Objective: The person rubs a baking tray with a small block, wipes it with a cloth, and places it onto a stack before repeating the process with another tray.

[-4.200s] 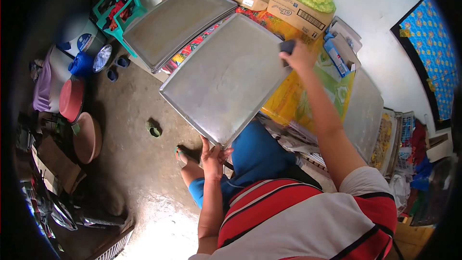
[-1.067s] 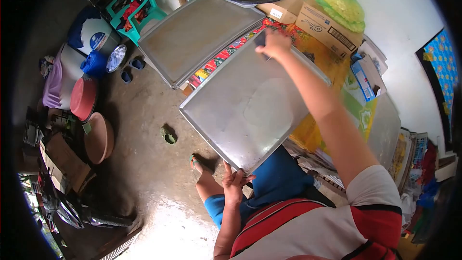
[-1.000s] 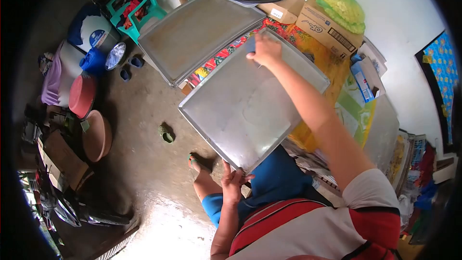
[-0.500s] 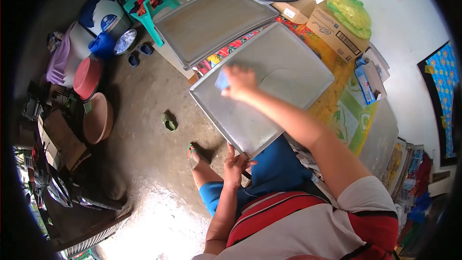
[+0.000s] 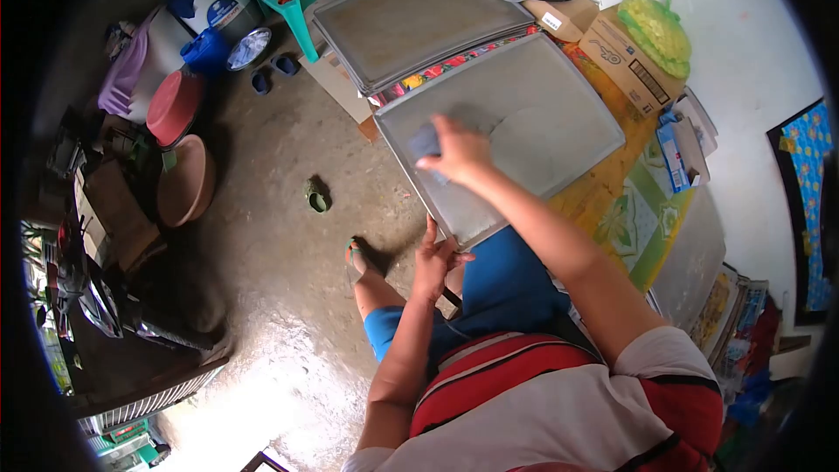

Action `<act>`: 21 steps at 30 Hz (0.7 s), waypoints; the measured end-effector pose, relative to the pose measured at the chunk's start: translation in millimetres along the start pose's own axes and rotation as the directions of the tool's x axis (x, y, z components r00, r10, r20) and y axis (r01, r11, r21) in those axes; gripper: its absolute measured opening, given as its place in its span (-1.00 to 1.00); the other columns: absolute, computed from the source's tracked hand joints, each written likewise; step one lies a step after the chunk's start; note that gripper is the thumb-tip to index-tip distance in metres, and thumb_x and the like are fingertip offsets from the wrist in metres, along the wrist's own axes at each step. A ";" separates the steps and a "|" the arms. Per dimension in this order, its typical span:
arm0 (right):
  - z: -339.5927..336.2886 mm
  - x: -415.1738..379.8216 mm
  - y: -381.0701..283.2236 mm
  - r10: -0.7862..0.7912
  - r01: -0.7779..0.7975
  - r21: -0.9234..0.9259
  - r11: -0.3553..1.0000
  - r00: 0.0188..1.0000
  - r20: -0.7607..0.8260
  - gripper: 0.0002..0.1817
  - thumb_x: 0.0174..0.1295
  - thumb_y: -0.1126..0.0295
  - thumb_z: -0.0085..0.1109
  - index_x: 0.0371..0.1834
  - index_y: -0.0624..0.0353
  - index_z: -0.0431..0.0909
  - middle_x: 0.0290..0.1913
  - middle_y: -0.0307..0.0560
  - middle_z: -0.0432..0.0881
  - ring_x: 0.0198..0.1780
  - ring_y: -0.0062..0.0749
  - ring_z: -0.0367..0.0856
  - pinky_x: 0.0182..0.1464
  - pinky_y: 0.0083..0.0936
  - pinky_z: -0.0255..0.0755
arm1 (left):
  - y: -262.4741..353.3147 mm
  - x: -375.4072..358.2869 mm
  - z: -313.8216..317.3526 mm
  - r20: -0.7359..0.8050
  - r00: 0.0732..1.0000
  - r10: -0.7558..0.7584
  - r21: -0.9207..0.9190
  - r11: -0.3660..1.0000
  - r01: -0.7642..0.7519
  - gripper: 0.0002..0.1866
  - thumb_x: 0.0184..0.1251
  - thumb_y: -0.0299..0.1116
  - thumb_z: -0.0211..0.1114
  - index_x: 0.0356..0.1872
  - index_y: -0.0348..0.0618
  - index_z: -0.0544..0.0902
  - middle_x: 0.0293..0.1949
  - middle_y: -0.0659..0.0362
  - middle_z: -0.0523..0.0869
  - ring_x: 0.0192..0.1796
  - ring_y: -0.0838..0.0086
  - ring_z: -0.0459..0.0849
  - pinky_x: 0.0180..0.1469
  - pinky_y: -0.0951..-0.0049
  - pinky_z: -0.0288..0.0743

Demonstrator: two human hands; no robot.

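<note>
A grey metal tray slants from the table's edge toward my lap. My left hand holds its near corner, with the thumb and fingers at the rim. Over the left part of the tray, my right hand presses a bluish-grey cloth against the surface; motion blurs the fingers and the cloth. A thin curved line shows on the tray just beyond my right hand. Behind it lies a stack of darker trays.
On the table's patterned cover stand a cardboard box with a yellow-green bag and a blue box. A green chair, basins and slippers are on the floor at the left.
My right hand and the cloth have moved toward me across the tray. The whole view has shifted, with the tray and the table now farther right and higher.
</note>
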State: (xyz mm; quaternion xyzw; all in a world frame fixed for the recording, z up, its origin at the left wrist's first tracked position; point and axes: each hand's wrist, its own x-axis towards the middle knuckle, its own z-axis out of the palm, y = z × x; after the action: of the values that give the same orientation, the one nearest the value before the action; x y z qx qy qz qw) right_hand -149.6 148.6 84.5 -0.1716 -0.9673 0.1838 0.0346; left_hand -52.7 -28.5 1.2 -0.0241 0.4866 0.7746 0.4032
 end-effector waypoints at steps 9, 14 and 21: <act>-30.4 -51.2 101.3 0.316 -0.329 -0.081 0.941 0.938 -0.141 -0.07 -0.06 -0.08 0.47 0.36 0.10 0.28 0.17 0.03 0.58 0.14 -0.08 0.61 0.11 -0.10 0.46 | -2.8 3.4 8.2 0.039 0.999 0.010 0.002 1.000 -0.010 -0.20 0.44 -0.60 0.06 0.58 -0.04 -0.16 -0.09 -0.11 0.67 -0.25 0.20 0.80 -0.16 0.40 0.73; -10.6 -60.3 41.9 0.082 -0.103 -0.250 0.963 0.992 -0.094 -0.09 -0.04 -0.09 0.46 0.35 0.06 0.28 0.12 -0.03 0.58 0.12 -0.17 0.62 0.09 -0.10 0.45 | -3.2 1.9 12.2 0.012 1.000 0.013 -0.029 0.999 -0.013 -0.25 0.41 -0.63 0.07 0.55 -0.19 -0.06 -0.04 -0.12 0.65 -0.24 0.17 0.80 -0.17 0.36 0.76; 1.7 -47.9 38.2 0.118 -0.131 -0.176 0.976 0.990 -0.083 -0.09 -0.09 -0.06 0.49 0.32 0.04 0.29 0.07 -0.01 0.59 0.07 -0.09 0.64 0.02 -0.10 0.49 | -5.0 2.0 14.2 0.028 0.999 0.025 -0.004 1.000 -0.024 -0.35 0.40 -0.62 0.08 0.47 -0.40 0.06 -0.02 -0.13 0.64 -0.25 0.18 0.80 -0.18 0.39 0.76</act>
State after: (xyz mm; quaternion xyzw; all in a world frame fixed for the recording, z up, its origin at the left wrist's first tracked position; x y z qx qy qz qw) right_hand -92.6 164.9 68.8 -0.2407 -0.9654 0.0907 0.0421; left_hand -45.8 -15.3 4.1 -0.0079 0.4798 0.7806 0.4005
